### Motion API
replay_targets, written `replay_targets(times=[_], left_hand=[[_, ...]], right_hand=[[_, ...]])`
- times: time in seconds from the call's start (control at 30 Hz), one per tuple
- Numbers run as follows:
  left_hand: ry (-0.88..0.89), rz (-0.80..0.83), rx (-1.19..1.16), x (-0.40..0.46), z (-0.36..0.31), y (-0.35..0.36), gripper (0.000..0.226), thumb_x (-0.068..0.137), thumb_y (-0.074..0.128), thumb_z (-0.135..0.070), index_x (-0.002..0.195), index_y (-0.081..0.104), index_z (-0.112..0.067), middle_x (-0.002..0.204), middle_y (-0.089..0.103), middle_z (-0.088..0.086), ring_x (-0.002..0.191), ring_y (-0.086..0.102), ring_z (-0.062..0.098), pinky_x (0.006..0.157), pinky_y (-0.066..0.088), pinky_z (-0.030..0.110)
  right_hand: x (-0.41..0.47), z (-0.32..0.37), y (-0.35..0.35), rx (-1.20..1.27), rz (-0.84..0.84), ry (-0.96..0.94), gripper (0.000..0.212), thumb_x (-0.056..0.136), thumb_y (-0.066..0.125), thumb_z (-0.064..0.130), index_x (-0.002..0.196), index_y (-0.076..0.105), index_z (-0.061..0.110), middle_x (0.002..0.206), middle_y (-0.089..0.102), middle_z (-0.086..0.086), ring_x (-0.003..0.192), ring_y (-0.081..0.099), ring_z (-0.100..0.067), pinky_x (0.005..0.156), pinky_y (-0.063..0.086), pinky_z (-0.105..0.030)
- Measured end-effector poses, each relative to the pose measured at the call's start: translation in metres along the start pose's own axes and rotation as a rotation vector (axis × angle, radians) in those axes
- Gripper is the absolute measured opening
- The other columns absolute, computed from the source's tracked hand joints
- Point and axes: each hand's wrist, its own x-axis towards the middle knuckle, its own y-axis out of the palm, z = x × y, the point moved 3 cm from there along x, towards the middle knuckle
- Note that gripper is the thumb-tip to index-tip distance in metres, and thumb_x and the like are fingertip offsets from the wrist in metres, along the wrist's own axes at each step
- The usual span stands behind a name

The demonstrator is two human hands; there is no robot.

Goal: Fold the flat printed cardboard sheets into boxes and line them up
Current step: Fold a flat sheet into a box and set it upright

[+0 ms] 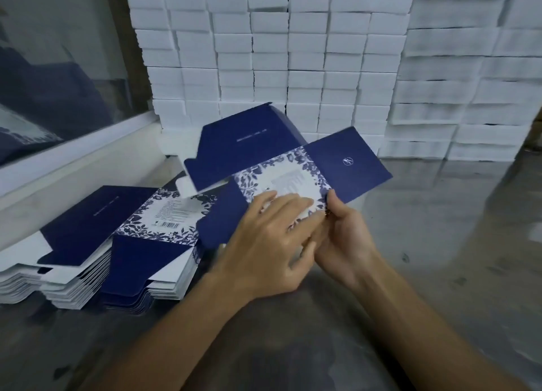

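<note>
A: Where's the sheet (281, 155)?
B: Held up over the floor (440, 214), still mostly flat. Left hand (264, 244) lies fingers straight on the floral panel; right hand (343, 238) pinches its near edge.
A: Step?
B: Early, I'd say: first creases. Next needs side panels folded up.
A: Around it?
B: Flat stack (111, 244) left, white boxes (269, 53) behind.
A: Text?
B: Barcode, small logo; unreadable.

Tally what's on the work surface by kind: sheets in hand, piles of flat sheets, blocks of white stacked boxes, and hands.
Blue printed sheet being held: 1
Piles of flat sheets: 1
Blocks of white stacked boxes: 2, a centre block and a right block
Hands: 2, left hand and right hand
Total: 6
</note>
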Motion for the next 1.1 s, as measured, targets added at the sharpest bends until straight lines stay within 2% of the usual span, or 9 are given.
replay_targets(times=[0.1,0.27,0.4,0.47,0.63,0.73,0.9,1.03,1.1], left_hand=[[-0.158,-0.155,0.048,-0.001,0.028,-0.020,0.032,0.085,0.063,-0.026,0.108,0.073,-0.006,0.112,0.068,0.011,0.103,0.063,0.026,0.097,0.041,0.051],[-0.502,-0.318,0.059,-0.015,0.084,-0.055,0.026,0.091,0.054,-0.022,0.106,0.068,-0.005,0.105,0.064,0.012,0.092,0.058,0.023,0.084,0.039,0.032],[-1.107,-0.179,-0.653,-0.028,0.109,-0.041,0.027,0.087,0.065,-0.030,0.114,0.064,-0.028,0.117,0.062,-0.004,0.089,0.061,-0.004,0.075,0.048,0.019],[-1.363,-0.008,-1.093,-0.034,0.112,-0.029,0.036,0.088,0.067,-0.021,0.122,0.063,-0.029,0.113,0.071,0.000,0.090,0.069,0.010,0.062,0.054,0.029],[-1.410,-0.067,-1.151,-0.041,0.114,-0.021,0.043,0.089,0.055,0.006,0.124,0.063,-0.017,0.087,0.077,-0.007,0.069,0.072,0.009,0.048,0.054,0.024],[-1.389,-0.061,-1.192,-0.040,0.113,-0.021,0.044,0.088,0.056,0.007,0.125,0.064,-0.016,0.101,0.076,-0.001,0.077,0.073,0.012,0.052,0.055,0.026],[-1.260,-0.012,-1.273,-0.030,0.100,-0.025,0.037,0.087,0.057,0.000,0.120,0.068,-0.013,0.108,0.074,0.008,0.080,0.068,0.016,0.054,0.053,0.023],[-1.118,0.035,-1.346,-0.020,0.083,-0.022,0.035,0.088,0.055,-0.002,0.117,0.068,-0.015,0.114,0.071,0.012,0.089,0.068,0.020,0.063,0.056,0.027],[-1.039,0.044,-1.438,-0.017,0.072,-0.021,0.029,0.087,0.052,-0.012,0.100,0.076,-0.022,0.099,0.075,0.002,0.082,0.069,0.014,0.062,0.056,0.025]], right_hand=[[0.008,0.010,-0.012,-0.069,-0.205,-0.136,0.041,0.108,0.038,0.037,0.129,0.062,0.011,0.119,0.073,-0.008,0.104,0.072,-0.021,0.086,0.057,-0.039],[0.006,0.030,-0.035,-0.290,-0.427,-0.271,0.026,0.102,0.054,0.033,0.107,0.065,0.010,0.096,0.078,-0.012,0.087,0.076,-0.032,0.083,0.060,-0.052],[0.006,0.033,-0.037,-0.351,-0.399,-0.267,0.025,0.101,0.058,0.031,0.103,0.068,0.008,0.090,0.078,-0.011,0.082,0.076,-0.031,0.073,0.062,-0.047],[0.006,0.035,-0.037,-0.358,-0.404,-0.296,0.022,0.100,0.060,0.027,0.102,0.067,0.006,0.085,0.078,-0.010,0.075,0.076,-0.028,0.062,0.063,-0.042],[0.002,0.041,-0.027,-0.261,-0.278,-0.348,0.034,0.102,0.052,0.014,0.136,0.054,0.009,0.115,0.073,-0.017,0.097,0.071,-0.029,0.088,0.058,-0.047],[0.000,0.042,-0.017,-0.325,-0.177,-0.385,0.040,0.103,0.042,0.008,0.140,0.053,0.018,0.121,0.072,-0.010,0.100,0.069,-0.027,0.081,0.057,-0.038],[-0.003,0.036,-0.007,-0.334,-0.107,-0.438,0.048,0.106,0.032,0.048,0.143,0.053,0.026,0.136,0.064,0.002,0.127,0.059,-0.022,0.113,0.042,-0.048],[-0.007,0.028,0.005,-0.538,0.029,-0.458,0.062,0.097,0.018,0.067,0.155,0.025,0.047,0.150,0.044,0.026,0.139,0.042,-0.002,0.121,0.026,-0.042],[-0.013,0.021,0.012,-0.726,0.058,-0.504,0.064,0.090,0.017,0.074,0.152,0.014,0.058,0.155,0.032,0.031,0.144,0.030,0.001,0.119,0.025,-0.046]])
